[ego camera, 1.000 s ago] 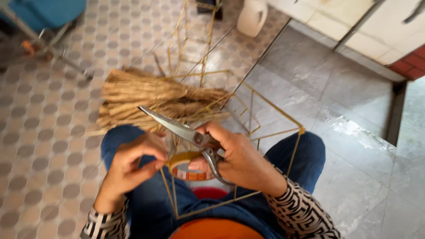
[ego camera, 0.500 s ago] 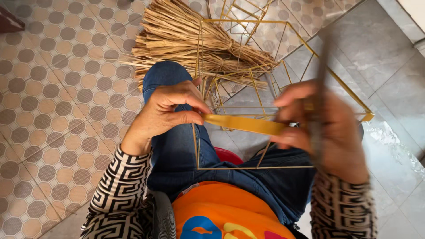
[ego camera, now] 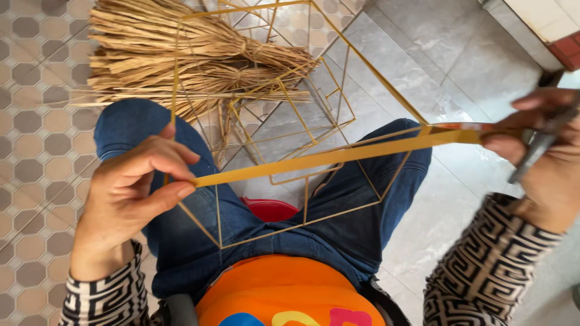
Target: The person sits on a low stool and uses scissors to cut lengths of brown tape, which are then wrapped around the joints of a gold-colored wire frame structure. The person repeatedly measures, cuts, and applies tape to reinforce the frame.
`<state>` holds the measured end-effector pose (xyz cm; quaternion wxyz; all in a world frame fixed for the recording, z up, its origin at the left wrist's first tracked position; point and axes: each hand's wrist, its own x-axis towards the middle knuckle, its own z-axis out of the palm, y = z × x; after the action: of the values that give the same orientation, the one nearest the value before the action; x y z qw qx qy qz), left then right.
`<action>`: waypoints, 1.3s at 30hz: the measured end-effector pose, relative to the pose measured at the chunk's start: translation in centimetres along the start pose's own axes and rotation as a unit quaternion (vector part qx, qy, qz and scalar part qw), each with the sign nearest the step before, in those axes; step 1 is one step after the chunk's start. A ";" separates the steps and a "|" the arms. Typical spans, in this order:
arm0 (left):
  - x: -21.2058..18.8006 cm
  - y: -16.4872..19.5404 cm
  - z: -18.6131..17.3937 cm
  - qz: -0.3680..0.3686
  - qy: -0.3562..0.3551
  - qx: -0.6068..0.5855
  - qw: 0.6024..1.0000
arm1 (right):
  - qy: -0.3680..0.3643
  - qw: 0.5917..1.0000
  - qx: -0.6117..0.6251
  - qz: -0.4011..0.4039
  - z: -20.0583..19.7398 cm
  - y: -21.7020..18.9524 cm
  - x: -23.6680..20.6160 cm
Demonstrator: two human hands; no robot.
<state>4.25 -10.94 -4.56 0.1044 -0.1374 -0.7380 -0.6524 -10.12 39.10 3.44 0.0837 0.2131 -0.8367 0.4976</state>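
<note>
Gold wire frame (ego camera: 338,90) rests across the person's denim knees above the tiled floor (ego camera: 36,151), with a straw bundle (ego camera: 181,54) lying just beyond it, and a yellow strip (ego camera: 326,158) is stretched taut across the frame between both hands. Left hand (ego camera: 130,193) pinches the strip's near end between thumb and fingers, while the right hand (ego camera: 544,151) closes on the far end together with scissors (ego camera: 541,142). Pulled this tight, the strip could slip from the left pinch or tear, and the blades so close to the fingers could nick them.
</note>
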 end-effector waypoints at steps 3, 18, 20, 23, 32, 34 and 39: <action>-0.2 -0.2 0.0 -0.011 0.008 0.002 1.000 | 0.016 1.000 -0.002 -0.019 1.5 0.7 1.1; -1.0 -0.7 0.4 -0.040 0.051 -0.056 0.996 | 0.071 0.994 0.085 -0.019 3.9 1.7 1.1; -1.1 -0.7 0.3 -0.029 0.044 -0.049 0.997 | 0.070 0.993 0.085 -0.034 3.8 1.8 1.0; -1.1 -0.8 0.3 -0.026 0.037 -0.047 0.998 | 0.061 0.996 0.051 -0.047 3.2 1.5 0.6; -1.2 -0.7 0.4 -0.021 0.024 -0.046 0.998 | 0.073 0.994 0.055 -0.052 2.3 2.0 -0.6; -1.2 -0.6 0.5 -0.025 0.026 -0.046 0.998 | 0.069 0.995 0.044 -0.059 2.0 1.9 -0.7; -1.2 -0.4 0.4 -0.028 0.013 -0.029 0.999 | 0.087 0.994 0.043 -0.050 2.0 2.2 -1.4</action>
<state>5.27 -10.71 -5.39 0.0916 -0.1110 -0.7210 -0.6778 -9.69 38.65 0.27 0.1715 0.2144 -0.7926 0.5444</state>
